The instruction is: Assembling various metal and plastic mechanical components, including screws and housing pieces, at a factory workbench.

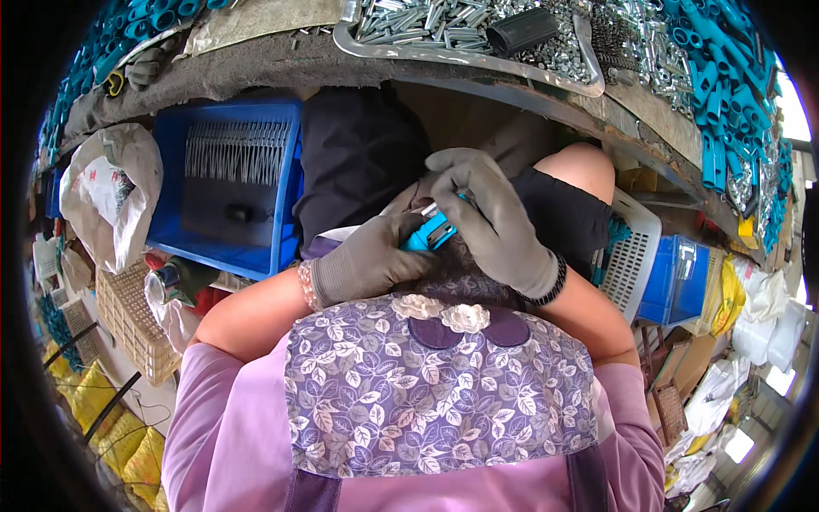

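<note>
Over my lap, my left hand (375, 260) in a grey work glove is closed round a small teal plastic piece (429, 235), which looks like a handle or housing. A bit of shiny metal (429, 210) shows at its upper end. My right hand (490, 222), gloved too, bends over the same piece with thumb and fingers closed at its upper right side. Whatever sits between the right fingertips is mostly hidden. Beneath the hands lies the flowered purple apron (435, 384) that covers my front.
Ahead runs a workbench edge (281, 72) with a metal-rimmed tray (469, 58) of pins and small parts, and a heap of teal tubes (712, 94). At left stands a blue crate (286, 192) with a row of thin metal pieces, beside a white sack (111, 196). A white basket (633, 247) stands right.
</note>
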`<state>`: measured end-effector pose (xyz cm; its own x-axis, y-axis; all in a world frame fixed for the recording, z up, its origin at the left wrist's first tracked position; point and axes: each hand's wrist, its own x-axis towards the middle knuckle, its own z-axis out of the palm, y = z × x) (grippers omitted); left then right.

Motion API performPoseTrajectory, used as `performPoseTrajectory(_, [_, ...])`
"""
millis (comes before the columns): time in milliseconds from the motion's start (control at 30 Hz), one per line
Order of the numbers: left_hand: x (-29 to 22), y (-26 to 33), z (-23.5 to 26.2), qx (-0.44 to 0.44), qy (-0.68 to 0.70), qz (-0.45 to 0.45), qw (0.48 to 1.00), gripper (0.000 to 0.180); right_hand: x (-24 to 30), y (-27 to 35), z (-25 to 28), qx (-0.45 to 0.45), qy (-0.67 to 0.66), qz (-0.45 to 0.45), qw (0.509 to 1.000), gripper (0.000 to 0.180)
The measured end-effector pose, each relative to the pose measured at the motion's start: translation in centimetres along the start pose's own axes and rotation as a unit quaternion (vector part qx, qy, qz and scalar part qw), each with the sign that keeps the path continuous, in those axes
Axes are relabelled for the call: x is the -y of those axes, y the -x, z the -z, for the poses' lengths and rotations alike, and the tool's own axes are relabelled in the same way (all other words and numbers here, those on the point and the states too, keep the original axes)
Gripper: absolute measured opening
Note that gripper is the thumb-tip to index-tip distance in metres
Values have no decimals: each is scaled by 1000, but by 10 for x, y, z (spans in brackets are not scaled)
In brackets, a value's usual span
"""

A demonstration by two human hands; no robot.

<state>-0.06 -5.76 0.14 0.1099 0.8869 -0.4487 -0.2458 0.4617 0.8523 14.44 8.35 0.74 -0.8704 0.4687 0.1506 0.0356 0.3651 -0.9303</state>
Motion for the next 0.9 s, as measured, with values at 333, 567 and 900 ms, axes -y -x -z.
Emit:
performPoseTrajectory(333, [12,-6,1,15,-230,-212,950,44,-11,31,-7,-69,142,141,977,20])
performPoseTrajectory(567, [-13,-3,-9,-20,-70,43,996,45,7,27,9,-76,387,197,898,11])
performPoseTrajectory(900, [-6,-10,-10,22,-33,-26,999,60,6,26,23,76,-17,-98,992,25])
